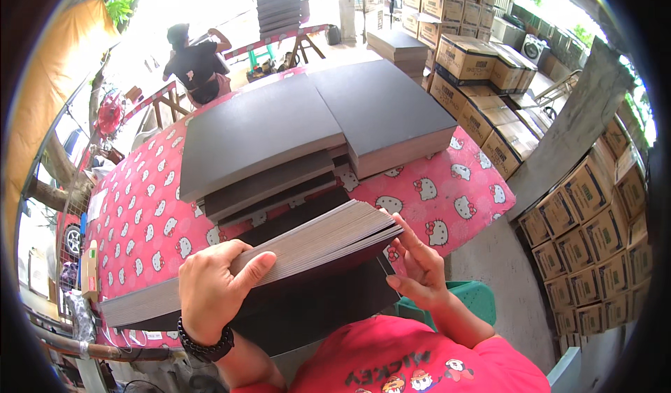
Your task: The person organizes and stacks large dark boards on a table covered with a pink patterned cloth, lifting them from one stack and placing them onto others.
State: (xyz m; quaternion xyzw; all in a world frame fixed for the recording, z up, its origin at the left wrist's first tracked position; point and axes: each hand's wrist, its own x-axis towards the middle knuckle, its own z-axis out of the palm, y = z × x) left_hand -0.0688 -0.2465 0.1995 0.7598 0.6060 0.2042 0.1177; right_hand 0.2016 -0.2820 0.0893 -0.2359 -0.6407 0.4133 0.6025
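Note:
My left hand point(213, 281) grips the long edge of a thick stack of black-faced sheets point(328, 239), thumb on top and fingers over the far side. The stack is tilted, its pale layered edges turned up, with slight gaps fanning at the right end. My right hand point(426, 270) is at that end, fingertips touching the corner and thumb apart from them beside the black face point(321, 295). A dark bracelet point(204, 344) circles my left wrist. Past the stack, two thick black-topped stacks point(262, 124) point(388, 106) lie side by side on the table.
A pink cartoon-print cloth covers the table point(150, 204). A green plastic stool point(475, 298) stands near my right arm. Cardboard boxes point(594, 232) are piled along the right side. Another person point(196, 64) sits at a far table, near a tall dark stack point(278, 12).

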